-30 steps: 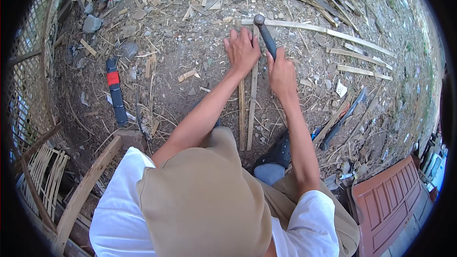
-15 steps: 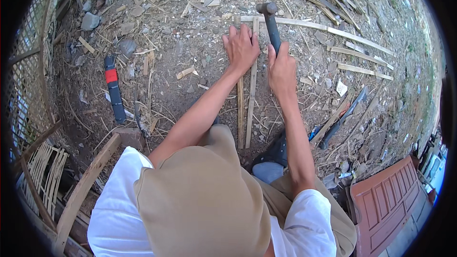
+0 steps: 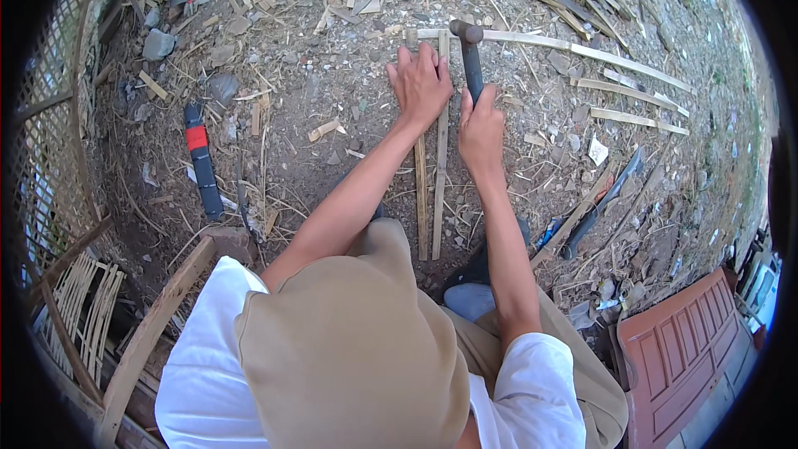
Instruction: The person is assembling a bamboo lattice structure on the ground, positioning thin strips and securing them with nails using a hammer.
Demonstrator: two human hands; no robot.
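Lowered since the earlier frame, my right hand (image 3: 482, 129) grips the dark-handled steel hammer (image 3: 470, 54); my left hand (image 3: 421, 83) pins pale bamboo slats (image 3: 439, 175) flat (crosspiece joint unfinished, I judge).

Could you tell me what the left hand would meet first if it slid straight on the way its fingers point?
The left hand lies flat on the bamboo strips, fingers pointing away from the person. Just beyond the fingertips lies a long pale bamboo slat crossing its path; it would probably meet that first.
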